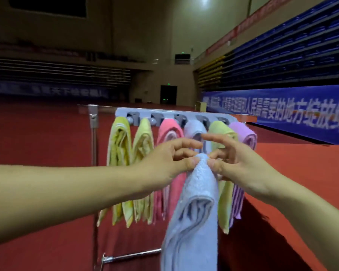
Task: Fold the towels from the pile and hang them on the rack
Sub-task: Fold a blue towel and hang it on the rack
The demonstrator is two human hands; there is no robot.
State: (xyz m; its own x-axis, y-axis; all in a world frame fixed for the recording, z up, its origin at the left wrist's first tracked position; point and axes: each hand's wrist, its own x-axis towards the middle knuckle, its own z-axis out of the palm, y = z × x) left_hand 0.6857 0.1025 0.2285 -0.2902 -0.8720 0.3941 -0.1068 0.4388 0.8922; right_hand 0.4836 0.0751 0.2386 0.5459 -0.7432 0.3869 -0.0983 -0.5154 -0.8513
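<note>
Nearest the camera hangs the folded blue towel (pixel 194 208), its long axis running straight down from a bunched top corner and its lower end cut off by the bottom edge of the view. That corner is pinched from both sides: the left hand (pixel 170 159) holds it between thumb and curled fingers, the right hand (pixel 235 161) presses its thumb against the other side while its forefinger reaches out straight toward the rack. Both hands meet at the corner, neither clearly nearer the rack than the other.

Beyond and slightly above the hands sits the grey rack (pixel 176 118), a bar of clip slots on a clear stand. Six towels already hang from it, from left to right: yellow towel (pixel 118 153), pale yellow towel (pixel 144 145), pink towel (pixel 167 133), lavender-blue towel (pixel 194 130), green towel (pixel 222 132) and purple towel (pixel 245 133). The move ahead probably lifts the corner up and away into a slot.

Which slot is free cannot be told; the hands cover the middle of the row, and motion blur softens the clips. No pile of towels is in view.
</note>
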